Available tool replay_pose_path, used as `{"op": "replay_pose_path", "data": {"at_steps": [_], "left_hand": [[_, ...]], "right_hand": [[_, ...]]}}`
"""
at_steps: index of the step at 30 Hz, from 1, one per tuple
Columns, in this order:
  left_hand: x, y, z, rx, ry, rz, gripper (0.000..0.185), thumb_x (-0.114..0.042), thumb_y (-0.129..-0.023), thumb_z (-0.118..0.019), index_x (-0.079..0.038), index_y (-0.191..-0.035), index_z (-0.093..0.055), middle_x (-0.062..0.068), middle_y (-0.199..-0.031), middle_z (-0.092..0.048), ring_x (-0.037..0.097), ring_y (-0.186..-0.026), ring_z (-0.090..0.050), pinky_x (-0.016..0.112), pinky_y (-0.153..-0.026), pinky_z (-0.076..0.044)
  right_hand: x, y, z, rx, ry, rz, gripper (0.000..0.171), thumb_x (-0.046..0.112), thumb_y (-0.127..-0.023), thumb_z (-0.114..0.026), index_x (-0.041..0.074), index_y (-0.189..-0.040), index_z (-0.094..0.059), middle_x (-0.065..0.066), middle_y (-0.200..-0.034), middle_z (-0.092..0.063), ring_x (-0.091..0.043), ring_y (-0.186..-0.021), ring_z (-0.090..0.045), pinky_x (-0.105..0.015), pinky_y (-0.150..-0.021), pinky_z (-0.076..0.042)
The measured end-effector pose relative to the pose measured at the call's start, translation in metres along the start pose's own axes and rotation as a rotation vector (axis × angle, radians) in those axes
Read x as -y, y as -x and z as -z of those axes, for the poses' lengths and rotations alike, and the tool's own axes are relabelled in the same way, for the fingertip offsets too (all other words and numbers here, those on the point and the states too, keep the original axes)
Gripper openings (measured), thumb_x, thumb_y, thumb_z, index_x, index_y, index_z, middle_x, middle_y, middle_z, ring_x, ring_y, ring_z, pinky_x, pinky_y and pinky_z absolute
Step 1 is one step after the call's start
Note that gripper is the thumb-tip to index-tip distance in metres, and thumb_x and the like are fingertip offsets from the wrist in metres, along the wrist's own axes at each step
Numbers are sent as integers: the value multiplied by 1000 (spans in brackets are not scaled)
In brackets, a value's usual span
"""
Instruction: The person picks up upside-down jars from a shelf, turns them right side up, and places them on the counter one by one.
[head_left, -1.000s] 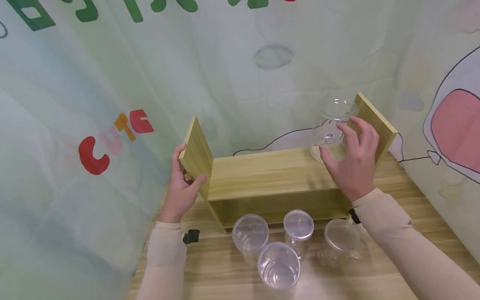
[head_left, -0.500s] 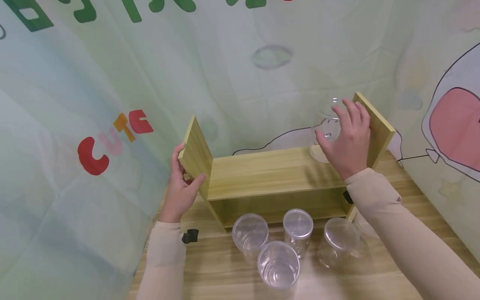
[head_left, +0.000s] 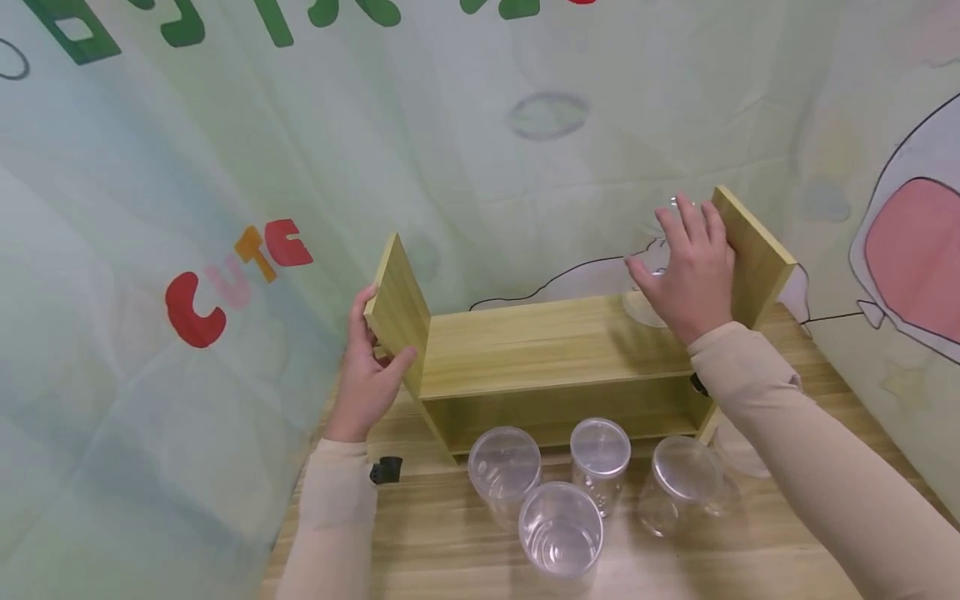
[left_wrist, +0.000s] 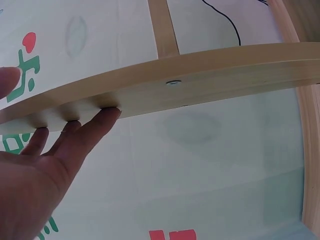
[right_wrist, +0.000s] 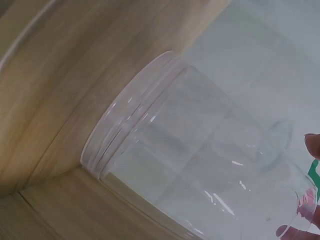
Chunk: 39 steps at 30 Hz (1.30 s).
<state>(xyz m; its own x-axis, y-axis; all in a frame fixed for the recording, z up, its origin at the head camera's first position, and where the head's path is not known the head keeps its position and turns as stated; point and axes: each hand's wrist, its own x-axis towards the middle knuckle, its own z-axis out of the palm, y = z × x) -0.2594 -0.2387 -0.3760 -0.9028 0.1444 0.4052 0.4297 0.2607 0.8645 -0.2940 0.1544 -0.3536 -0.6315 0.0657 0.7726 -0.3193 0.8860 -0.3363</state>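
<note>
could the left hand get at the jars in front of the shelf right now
Probably yes, but not at once. The left hand grips the shelf's left side panel, so it must let go first. The clear jars stand on the table nearby, with nothing visible between them and the hand.

"CUTE" in coloured letters on backdrop cloth [head_left: 150, 208]; green characters above, unreadable.
</note>
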Motion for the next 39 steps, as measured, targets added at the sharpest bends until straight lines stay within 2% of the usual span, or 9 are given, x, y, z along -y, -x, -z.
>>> {"op": "replay_pose_path", "data": {"at_steps": [3,11,14,20,22,29,39], "left_hand": [[0,-1,-1,11,9,-10,84,11,-91,-57,-34,-152,-21,24,-128,-49,37,-105,-54,47,-71,-55],[0,-3,-4,27,12,-9,83,10,-91,-57,-33,-152,-21,24,-128,-49,38,-107,-53,51,-72,-55],[0,-2,-5,26,9,-2,83,11,-91,-57,-33,-152,-21,24,-128,-49,39,-107,-53,54,-73,-54],[0,-1,-6,23,0,-1,83,10,-91,-55,-34,-152,-20,23,-130,-49,39,-109,-53,49,-74,-54],[-1,-1,-6,19,2,-1,83,10,-91,-55,-35,-152,-21,23,-130,-48,39,-109,-53,50,-74,-54],[-2,0,-5,10,10,2,83,10,-91,-56,-35,-152,-21,23,-130,-48,40,-108,-53,58,-75,-52],[-2,0,0,16,-13,12,82,9,-93,-53,-35,-153,-18,21,-132,-46,39,-108,-54,52,-74,-53]], "right_hand": [[-2,-1,1,13,24,12,58,21,-80,-80,-2,-128,-57,-21,-145,-46,-41,-138,-33,-71,-86,-41],[-6,-3,1,21,71,33,47,18,-80,-83,-4,-115,-62,-21,-133,-55,-43,-130,-40,-70,-78,-46],[-8,-3,-1,17,52,33,46,16,-79,-84,-6,-113,-63,-23,-130,-57,-44,-127,-43,-67,-85,-47],[-9,-1,-1,-8,7,38,46,13,-79,-85,-10,-112,-64,-25,-128,-59,-43,-127,-44,-55,-100,-43],[-9,0,0,-27,-12,44,45,12,-78,-85,-10,-112,-65,-25,-127,-60,-43,-126,-44,-53,-100,-44],[-10,4,0,-101,-96,84,43,8,-76,-86,-12,-107,-65,-26,-123,-62,-44,-123,-47,-44,-109,-37],[-7,11,4,-154,-140,132,43,6,-73,-87,-14,-105,-65,-28,-120,-63,-45,-121,-49,-45,-111,-32]]}}
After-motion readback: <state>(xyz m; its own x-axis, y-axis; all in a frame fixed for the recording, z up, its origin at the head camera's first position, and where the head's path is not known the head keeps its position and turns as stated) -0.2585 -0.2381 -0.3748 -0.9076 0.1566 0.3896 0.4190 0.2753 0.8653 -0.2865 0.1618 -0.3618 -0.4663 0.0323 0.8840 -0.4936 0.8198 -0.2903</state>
